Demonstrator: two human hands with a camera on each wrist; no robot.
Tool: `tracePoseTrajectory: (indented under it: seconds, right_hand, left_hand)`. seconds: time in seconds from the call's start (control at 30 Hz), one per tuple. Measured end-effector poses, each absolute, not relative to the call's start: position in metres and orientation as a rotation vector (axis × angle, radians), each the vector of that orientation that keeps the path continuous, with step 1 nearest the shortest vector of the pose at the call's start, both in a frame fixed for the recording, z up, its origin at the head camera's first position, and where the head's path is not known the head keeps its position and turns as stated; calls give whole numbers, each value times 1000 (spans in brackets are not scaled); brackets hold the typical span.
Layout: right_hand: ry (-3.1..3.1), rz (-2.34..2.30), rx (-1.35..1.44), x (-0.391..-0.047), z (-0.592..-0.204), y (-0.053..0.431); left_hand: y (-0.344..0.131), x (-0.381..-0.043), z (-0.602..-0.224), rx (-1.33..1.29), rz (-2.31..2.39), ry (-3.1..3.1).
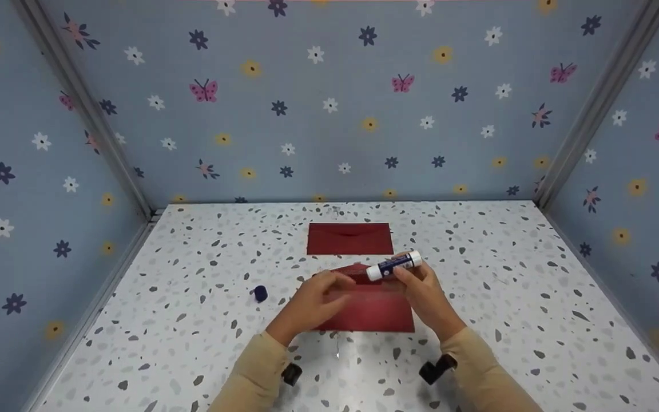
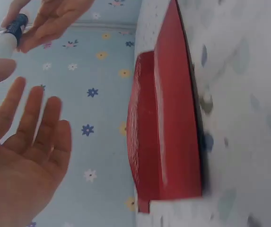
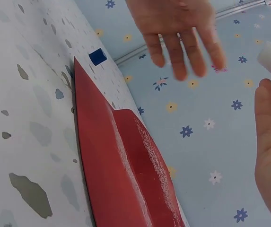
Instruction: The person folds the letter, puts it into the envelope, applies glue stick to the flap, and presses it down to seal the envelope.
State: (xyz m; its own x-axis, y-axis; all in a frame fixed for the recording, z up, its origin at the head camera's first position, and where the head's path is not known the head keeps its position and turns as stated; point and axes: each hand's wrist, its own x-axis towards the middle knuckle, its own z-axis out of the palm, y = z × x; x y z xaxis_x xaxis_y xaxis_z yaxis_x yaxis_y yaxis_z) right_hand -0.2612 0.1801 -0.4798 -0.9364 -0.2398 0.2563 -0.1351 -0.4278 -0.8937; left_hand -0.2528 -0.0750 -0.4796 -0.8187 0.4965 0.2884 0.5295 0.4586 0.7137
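Note:
My right hand (image 1: 424, 292) pinches a white and dark blue glue stick (image 1: 394, 265) between thumb and fingers, above a red envelope (image 1: 375, 312). That envelope lies with its flap unfolded away from me, and whitish glue streaks run along the flap (image 3: 156, 161) in the right wrist view. To the left my left hand (image 1: 321, 300) hovers over the envelope's left side with fingers spread and nothing in them. In the left wrist view its palm (image 2: 26, 165) shows, with the glue stick's white end (image 2: 5, 46) near its thumb.
A second red envelope (image 1: 349, 238) lies flat farther back with its flap folded down. A small dark blue cap (image 1: 260, 293) sits on the speckled white table (image 1: 192, 320) left of my left hand. Patterned blue panels (image 1: 329, 137) stand around the table's back and sides.

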Motion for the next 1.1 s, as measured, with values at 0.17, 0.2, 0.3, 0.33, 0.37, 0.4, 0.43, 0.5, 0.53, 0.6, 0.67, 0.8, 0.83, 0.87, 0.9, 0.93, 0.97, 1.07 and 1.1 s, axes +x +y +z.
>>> tracePoseTrajectory:
  seconds: [0.17, 0.2, 0.3, 0.33, 0.37, 0.4, 0.43, 0.5, 0.53, 0.6, 0.67, 0.8, 0.83, 0.87, 0.9, 0.93, 0.97, 1.07, 1.1]
  right_hand:
    - [1684, -2555, -487, -264, -479, 183]
    - [1690, -2552, -475, -265, -479, 183]
    - [1694, -2550, -431, -266, -478, 183]
    - [1697, -2548, -424, -266, -477, 183]
    - [1700, -2547, -417, -267, -477, 183]
    - [1704, -2545, -410, -267, -476, 183]
    - [1713, -2540, -405, -268, -476, 184]
    - [1769, -2507, -401, -270, -475, 186]
    - [1822, -2476, -406, -271, -475, 188]
    - [1995, -2368, -428, -275, -475, 192]
    - [2249, -2169, -493, -279, -477, 198]
    - [2703, -1634, -682, -287, -483, 209]
    - [2758, -1530, -725, -289, -486, 212]
    - [2797, -1443, -754, -291, -488, 214]
    - [2820, -1384, -766, -293, -491, 217]
    - [2834, -1344, -768, -294, -494, 220]
    - [2835, -1321, -756, -296, -497, 222]
    - [2837, -1282, -717, -300, -503, 228]
    - [2828, -1281, -703, -301, -505, 230]
  left_hand:
    - [-79, -249, -492, -1025, -499, -2852]
    - [-78, -249, -494, -1027, -454, -2875]
    - [-75, -247, -496, -1045, -404, -2903]
    - [-73, -247, -497, -1048, -388, -2904]
    - [-72, -246, -498, -1053, -365, -2901]
    - [-71, -246, -499, -1056, -342, -2901]
    - [-70, -246, -499, -1059, -324, -2903]
    - [-68, -245, -501, -1063, -294, -2926]
    - [-68, -245, -502, -1062, -294, -2943]
    - [-67, -244, -504, -1062, -313, -2980]
    - [-67, -242, -506, -1062, -332, -3003]
    - [-69, -240, -509, -1073, -380, -3022]
    - [-70, -240, -509, -1077, -387, -3026]
    - [-70, -240, -510, -1079, -396, -3031]
    - [-70, -239, -510, -1080, -406, -3036]
    - [-70, -239, -510, -1082, -414, -3039]
    - [-70, -239, -510, -1083, -414, -3040]
    - [-69, -239, -509, -1082, -403, -3033]
    - [-69, -239, -509, -1080, -403, -3031]
